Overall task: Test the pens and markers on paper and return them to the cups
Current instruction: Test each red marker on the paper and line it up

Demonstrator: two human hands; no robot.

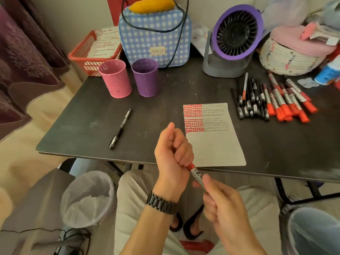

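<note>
Low in the middle of the frame, just in front of the table [92, 115] edge, both hands clamp one red marker [196, 174]. The left hand [173, 150] is fisted round its red end, hiding the tip, so I cannot tell whether the cap is on or off. The right hand [222, 201] pinches the grey barrel and covers its rear; the label between the hands is only partly legible.

The paper [213, 133], its upper part filled with red and black marks, lies just beyond the hands. A black pen [120, 128] lies alone at centre left. The pink cup [116, 79] and purple cup [145, 78] stand upright at upper left. A pile of pens and markers [272, 100] overlaps at right, too tangled to count.
</note>
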